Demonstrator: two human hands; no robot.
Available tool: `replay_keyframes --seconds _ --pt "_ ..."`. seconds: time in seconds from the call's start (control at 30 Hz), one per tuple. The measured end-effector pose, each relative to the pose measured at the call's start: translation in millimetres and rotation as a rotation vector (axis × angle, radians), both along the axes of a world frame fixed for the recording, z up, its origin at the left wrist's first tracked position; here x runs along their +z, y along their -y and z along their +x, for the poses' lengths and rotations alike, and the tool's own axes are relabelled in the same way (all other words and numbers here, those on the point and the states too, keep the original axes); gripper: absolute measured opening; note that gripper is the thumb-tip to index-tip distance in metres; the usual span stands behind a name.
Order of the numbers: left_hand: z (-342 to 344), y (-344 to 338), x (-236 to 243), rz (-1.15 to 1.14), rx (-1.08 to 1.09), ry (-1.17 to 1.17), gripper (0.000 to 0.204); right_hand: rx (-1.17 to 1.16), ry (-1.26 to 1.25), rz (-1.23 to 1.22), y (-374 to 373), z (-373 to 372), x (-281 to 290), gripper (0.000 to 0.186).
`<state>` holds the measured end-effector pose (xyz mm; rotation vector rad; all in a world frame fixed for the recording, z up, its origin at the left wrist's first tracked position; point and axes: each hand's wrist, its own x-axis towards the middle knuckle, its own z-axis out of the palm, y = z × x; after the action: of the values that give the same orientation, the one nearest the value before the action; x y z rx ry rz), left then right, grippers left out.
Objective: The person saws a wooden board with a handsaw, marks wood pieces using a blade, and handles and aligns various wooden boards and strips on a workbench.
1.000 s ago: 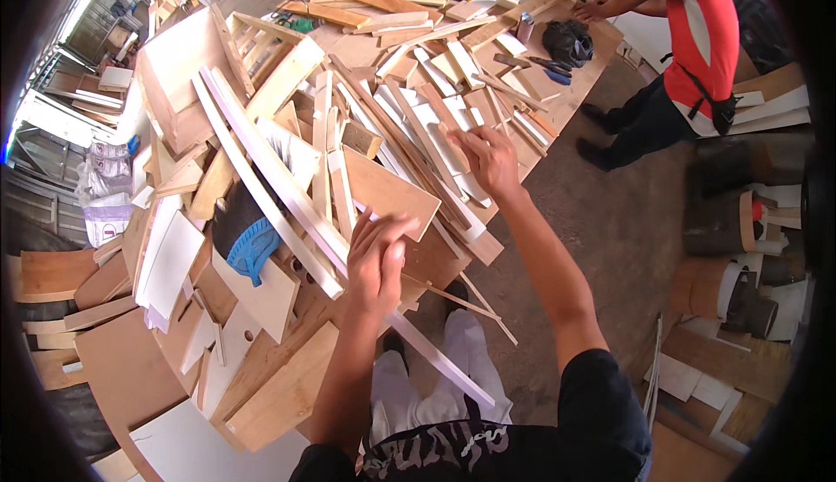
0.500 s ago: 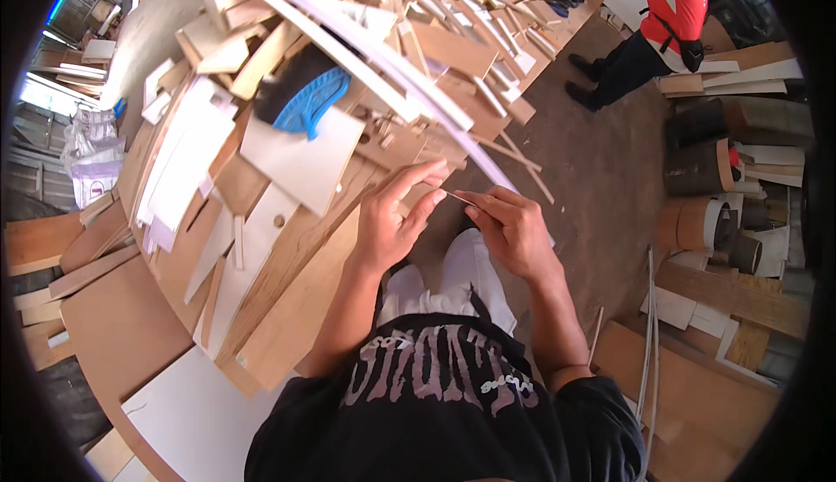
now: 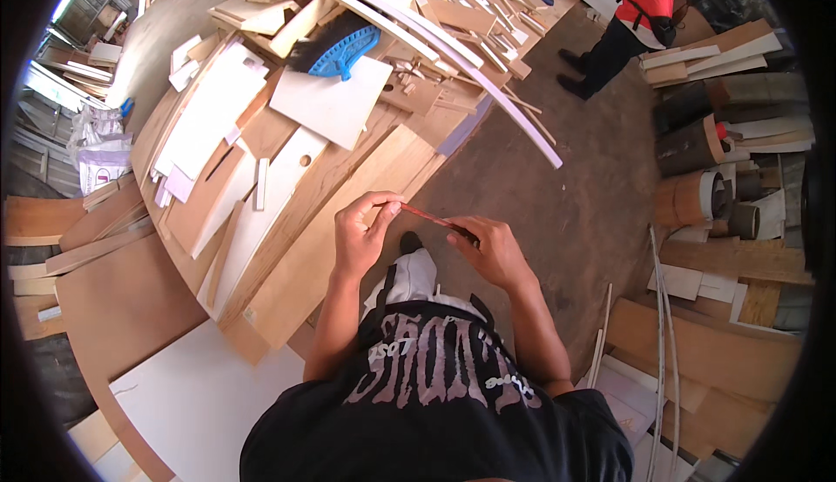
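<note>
I hold a thin reddish-brown stick [image 3: 422, 215] across my body, its left end pinched between thumb and fingers of my left hand [image 3: 360, 225] and its other end gripped by my right hand [image 3: 489, 245]. Below both hands are my legs and the dark concrete floor. Beyond them lies a long pale plywood board [image 3: 340, 247] at the front of the wood pile. Higher up, a blue brush with dark bristles [image 3: 340, 51] rests by a white panel [image 3: 324, 99], and long white and lilac strips [image 3: 522, 125] jut out over the floor.
A co-worker [image 3: 627, 20] in red, white and black stands beyond the pile's right end. Stacked boards [image 3: 714, 256] and curved rolled sheets [image 3: 688, 195] line the right side, with thin upright strips [image 3: 662, 308] nearby. A brown sheet [image 3: 122, 290] and white panel [image 3: 200, 404] lie at lower left.
My hands have come back from over the pile toward my body and closer together, now both on the thin stick. The view has shifted, so the pile sits higher in the picture.
</note>
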<state>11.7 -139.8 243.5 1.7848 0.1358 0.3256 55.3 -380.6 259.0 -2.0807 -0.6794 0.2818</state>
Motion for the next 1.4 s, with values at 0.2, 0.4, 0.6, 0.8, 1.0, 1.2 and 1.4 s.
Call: replay_keyframes --seconds 0.2,0.4,0.6,0.8,1.0,1.2,1.4 --pt "-75.8 -1.5 -6.5 -0.228 -0.003 -0.048 0.014 -0.094 -0.103 0.025 17.6 -93.2 -2.5 0.027" --pt "-122.5 -17.4 -13.1 -0.269 0.112 -0.101 0.016 -0.107 -0.209 0.025 24.4 -155.8 -1.2 0.029" --pt "-131.2 -42.5 -24.0 -0.327 0.107 -0.11 0.015 -0.172 -0.122 0.055 5.1 -191.0 8.3 0.031" --pt "-114.5 -67.0 -31.7 -0.446 0.068 -0.133 0.017 -0.284 -0.225 -0.039 -25.8 -211.2 29.9 0.032" --pt "-103.8 -118.5 -83.2 -0.402 -0.069 -0.311 0.02 -0.572 -0.449 -0.055 -70.2 -201.0 5.6 0.029" --pt "-107.6 -152.7 -155.2 -0.118 0.07 -0.372 0.019 -0.757 -0.558 -0.022 -98.5 -193.0 -12.2 0.018" --pt "-37.5 -129.9 -182.2 0.132 -0.027 -0.27 0.017 -0.836 -0.678 0.156 -96.1 -145.3 -45.6 0.016"
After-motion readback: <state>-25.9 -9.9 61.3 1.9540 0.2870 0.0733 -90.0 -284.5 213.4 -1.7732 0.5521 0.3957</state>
